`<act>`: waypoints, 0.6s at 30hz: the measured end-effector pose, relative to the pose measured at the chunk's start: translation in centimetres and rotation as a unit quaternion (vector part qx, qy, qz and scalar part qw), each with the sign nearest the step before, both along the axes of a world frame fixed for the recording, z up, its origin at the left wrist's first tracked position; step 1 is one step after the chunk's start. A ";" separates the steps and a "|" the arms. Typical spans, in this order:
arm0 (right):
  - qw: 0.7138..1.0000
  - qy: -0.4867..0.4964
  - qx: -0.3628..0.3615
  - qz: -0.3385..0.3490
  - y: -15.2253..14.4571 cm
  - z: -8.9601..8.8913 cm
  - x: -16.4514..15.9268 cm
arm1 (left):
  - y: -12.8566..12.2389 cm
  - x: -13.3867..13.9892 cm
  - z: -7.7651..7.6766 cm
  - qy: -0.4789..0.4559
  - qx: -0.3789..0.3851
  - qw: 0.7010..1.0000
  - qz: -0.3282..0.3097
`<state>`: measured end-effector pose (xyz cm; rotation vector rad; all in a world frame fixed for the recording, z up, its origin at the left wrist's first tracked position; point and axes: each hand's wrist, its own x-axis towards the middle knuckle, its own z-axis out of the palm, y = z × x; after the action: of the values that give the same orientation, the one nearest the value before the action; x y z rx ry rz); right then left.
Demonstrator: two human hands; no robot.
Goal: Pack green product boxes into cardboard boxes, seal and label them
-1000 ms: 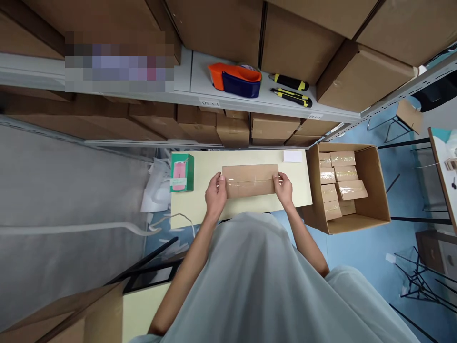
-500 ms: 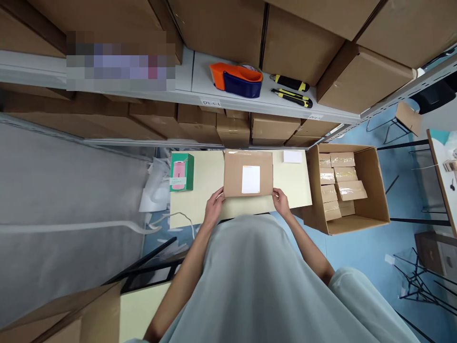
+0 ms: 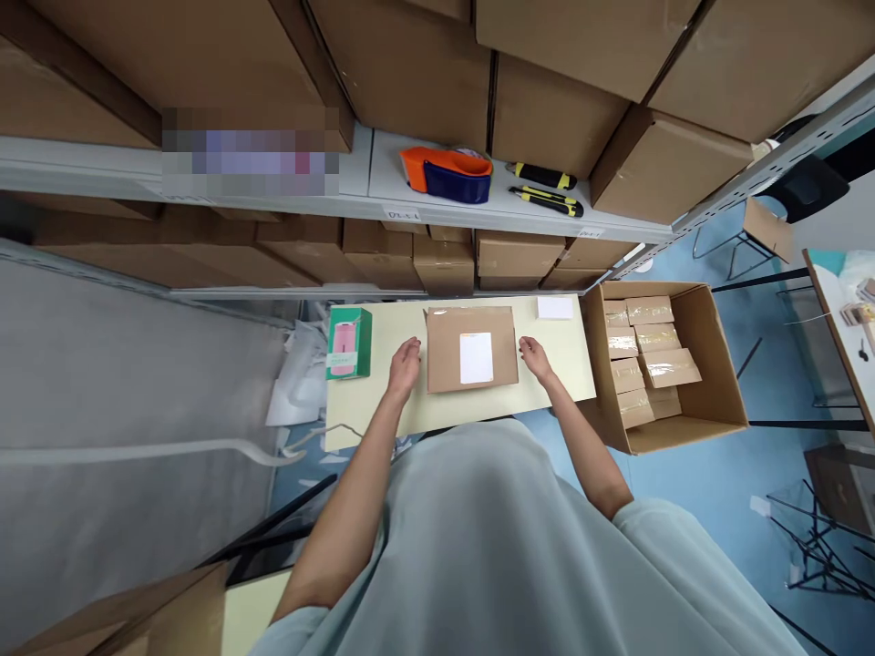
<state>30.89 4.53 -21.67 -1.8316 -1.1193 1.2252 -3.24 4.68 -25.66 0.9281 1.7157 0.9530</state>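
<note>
A flat cardboard box (image 3: 443,351) lies on the cream table (image 3: 410,415), with a white label (image 3: 476,358) on its top. My left hand (image 3: 405,366) hovers beside the box's left edge, a small gap between them, fingers loosely bent with nothing in them. On the opposite side my right hand (image 3: 534,357) is just off the right edge, also holding nothing, its fingers slightly curled. A green box with a pink picture (image 3: 348,343) stands at the table's left end. Toward the back right of the table lies a small white stack of paper or cards (image 3: 554,308).
Right of the table, an open carton (image 3: 715,364) holds several small taped boxes. On the shelf (image 3: 383,173) above are an orange-and-blue tape dispenser (image 3: 447,175), two yellow-black utility knives (image 3: 545,199) and large cartons. A pale hose (image 3: 170,451) runs along the left wall.
Both hands have let go of the labelled box's near corners and moved outward and forward to its sides. The box now lies flat on the table. The view has tilted slightly.
</note>
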 end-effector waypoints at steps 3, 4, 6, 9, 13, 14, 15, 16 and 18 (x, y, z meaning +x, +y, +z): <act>0.999 0.026 -0.013 0.014 1.1 0.8 -1.1 | 1.5 0.8 1.3 -0.027 -0.029 0.999 0.018; 0.999 0.038 -0.019 0.017 1.0 1.2 -1.3 | 1.7 1.1 1.9 -0.034 -0.033 0.999 0.021; 0.998 0.062 -0.030 0.013 0.5 2.2 -1.6 | 1.4 1.4 3.0 -0.045 -0.035 0.998 0.029; 0.996 0.090 -0.019 -0.002 -1.1 4.0 -1.6 | 0.2 1.4 5.1 -0.058 -0.017 0.997 0.043; 0.992 0.115 0.031 -0.033 -3.8 6.1 -1.3 | -2.2 0.9 7.7 -0.081 0.026 0.995 0.061; 0.991 0.117 0.038 -0.041 -4.4 6.4 -1.2 | -2.9 0.8 8.1 -0.082 0.030 0.994 0.064; 0.991 0.117 0.042 -0.047 -4.9 6.5 -1.1 | -3.5 0.8 8.4 -0.080 0.029 0.994 0.066; 0.991 0.116 0.041 -0.048 -5.4 6.6 -0.9 | -4.2 0.8 8.5 -0.077 0.025 0.994 0.068; 0.993 0.110 0.025 -0.037 -6.1 6.2 -0.7 | -5.4 0.7 8.3 -0.066 0.007 0.995 0.068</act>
<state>30.16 -1.53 -15.44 -1.6405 -0.9421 1.3088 -2.51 -0.71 -17.37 0.7461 1.6773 1.0928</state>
